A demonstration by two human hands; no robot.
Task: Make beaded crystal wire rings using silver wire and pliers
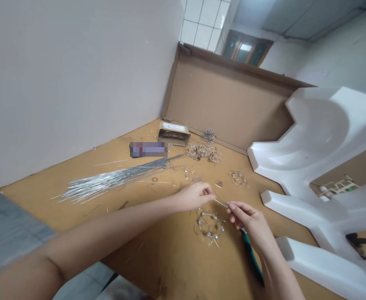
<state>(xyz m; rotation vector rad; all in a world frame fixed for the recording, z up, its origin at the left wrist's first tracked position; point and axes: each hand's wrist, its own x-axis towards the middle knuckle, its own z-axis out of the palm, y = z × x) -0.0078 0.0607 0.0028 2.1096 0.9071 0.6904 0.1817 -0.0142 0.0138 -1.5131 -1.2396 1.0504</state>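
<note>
Over the table, my left hand [198, 196] pinches one end of a short thin wire [220, 203]. My right hand [247, 214] has its fingers closed at the wire's other end. Pliers with teal and black handles [252, 256] show beneath my right hand and wrist; whether that hand touches them I cannot tell. Just below the hands lies a ring of wire with clear beads [210, 225]. A similar beaded wire ring [238, 178] rests further back to the right, and a smaller beaded piece [191, 175] lies behind my left hand.
A bundle of straight silver wires [117, 177] spreads across the table's left side. Behind it are a blurred-out flat object [148, 149], a small open cardboard box [174, 134] and a beaded wire pile [203, 151]. A cardboard panel [229, 93] and white moulded pieces [295, 200] border the table.
</note>
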